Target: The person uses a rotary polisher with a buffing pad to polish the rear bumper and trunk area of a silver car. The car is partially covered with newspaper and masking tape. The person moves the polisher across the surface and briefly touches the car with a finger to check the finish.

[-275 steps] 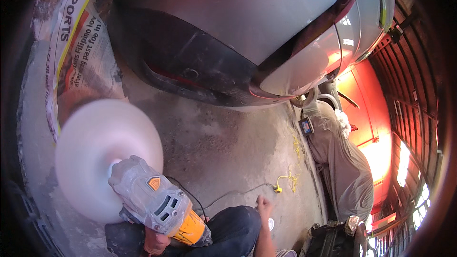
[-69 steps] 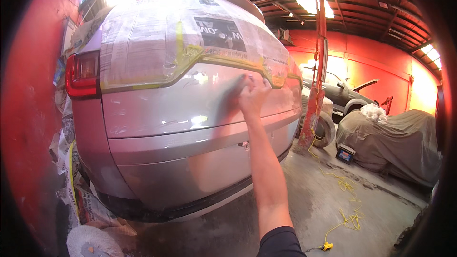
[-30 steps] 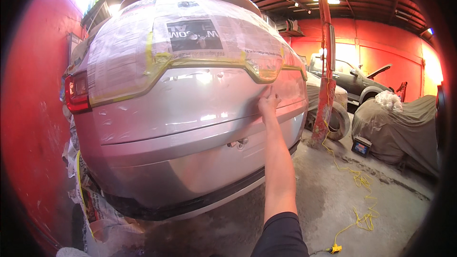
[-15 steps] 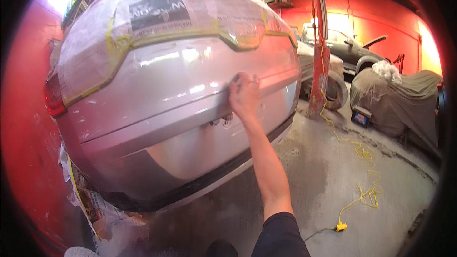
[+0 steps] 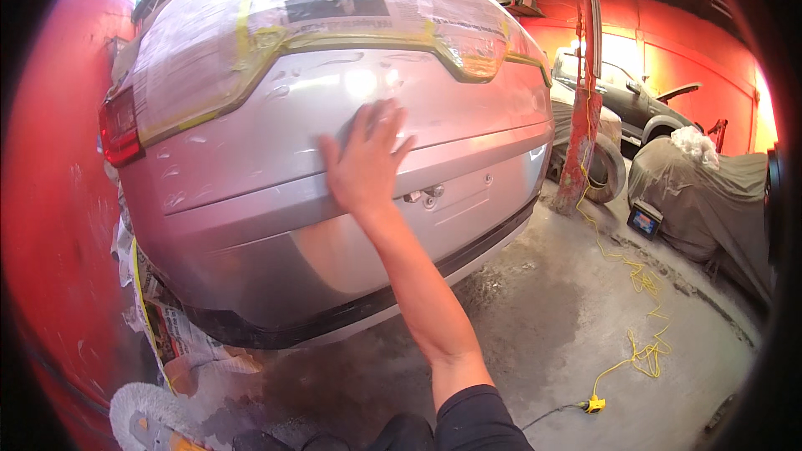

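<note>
The silver tailgate (image 5: pixel 334 167) of the SUV fills the middle of the view, its rear window masked with newspaper and yellow tape (image 5: pixel 251 42). The right hand (image 5: pixel 363 163) lies flat on the painted panel just under that taped edge, fingers spread and pressed to the metal, gripping nothing. A second ago it was out near the right edge of the panel; half a second ago it sat lower, by the little latch holes (image 5: pixel 426 194); now it has slid up and toward the centre. To my eye the palm is sweeping across the paint, feeling the surface patch by patch, though whether a cloth lies under it I can't quite tell. The left hand is out of sight.

Low at the left, the white polishing pad (image 5: pixel 146 409) lies on the floor, well apart from the hand. A yellow cord (image 5: pixel 635 351) snakes over the concrete, past a cloth-covered car (image 5: pixel 710 200).
</note>
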`<state>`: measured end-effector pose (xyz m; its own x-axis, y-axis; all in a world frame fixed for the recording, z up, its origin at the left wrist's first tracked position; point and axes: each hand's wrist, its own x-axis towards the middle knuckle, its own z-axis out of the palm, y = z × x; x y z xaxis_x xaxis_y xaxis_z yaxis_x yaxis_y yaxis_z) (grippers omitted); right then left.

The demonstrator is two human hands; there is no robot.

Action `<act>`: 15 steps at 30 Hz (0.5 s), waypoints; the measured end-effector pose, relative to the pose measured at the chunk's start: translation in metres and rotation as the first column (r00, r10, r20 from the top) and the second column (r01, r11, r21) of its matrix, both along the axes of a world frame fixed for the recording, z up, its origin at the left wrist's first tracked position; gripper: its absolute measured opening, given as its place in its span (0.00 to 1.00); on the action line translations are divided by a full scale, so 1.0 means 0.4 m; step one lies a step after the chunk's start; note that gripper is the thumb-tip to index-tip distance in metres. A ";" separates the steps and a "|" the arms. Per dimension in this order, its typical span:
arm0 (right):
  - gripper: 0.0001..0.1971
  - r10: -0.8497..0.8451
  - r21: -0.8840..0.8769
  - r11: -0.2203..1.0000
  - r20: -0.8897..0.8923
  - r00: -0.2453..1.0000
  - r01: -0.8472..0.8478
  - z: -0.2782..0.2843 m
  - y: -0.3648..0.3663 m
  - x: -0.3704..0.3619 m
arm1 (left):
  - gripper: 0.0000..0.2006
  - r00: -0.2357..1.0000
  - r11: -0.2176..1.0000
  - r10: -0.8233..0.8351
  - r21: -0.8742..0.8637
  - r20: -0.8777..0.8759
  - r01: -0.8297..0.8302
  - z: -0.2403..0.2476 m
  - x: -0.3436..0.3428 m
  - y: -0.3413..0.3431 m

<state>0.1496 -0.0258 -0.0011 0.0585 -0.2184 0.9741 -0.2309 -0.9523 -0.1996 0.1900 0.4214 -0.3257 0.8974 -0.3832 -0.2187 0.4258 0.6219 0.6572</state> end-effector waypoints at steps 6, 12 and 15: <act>0.32 -0.055 -0.157 0.987 -0.139 0.989 0.033 -0.305 0.105 -0.189 | 0.51 1.000 1.000 -0.015 -0.015 0.005 0.015 -0.021 0.047 0.043; 0.33 -0.242 0.780 0.370 -0.443 0.863 0.504 -0.998 0.049 -0.828 | 0.51 0.998 0.997 -0.069 -0.041 -0.003 0.069 -0.013 0.071 0.004; 0.41 -0.089 0.691 -0.138 -0.722 0.686 0.709 -1.348 0.252 -1.040 | 0.51 0.998 0.996 -0.055 0.068 -0.043 0.058 -0.066 0.078 0.024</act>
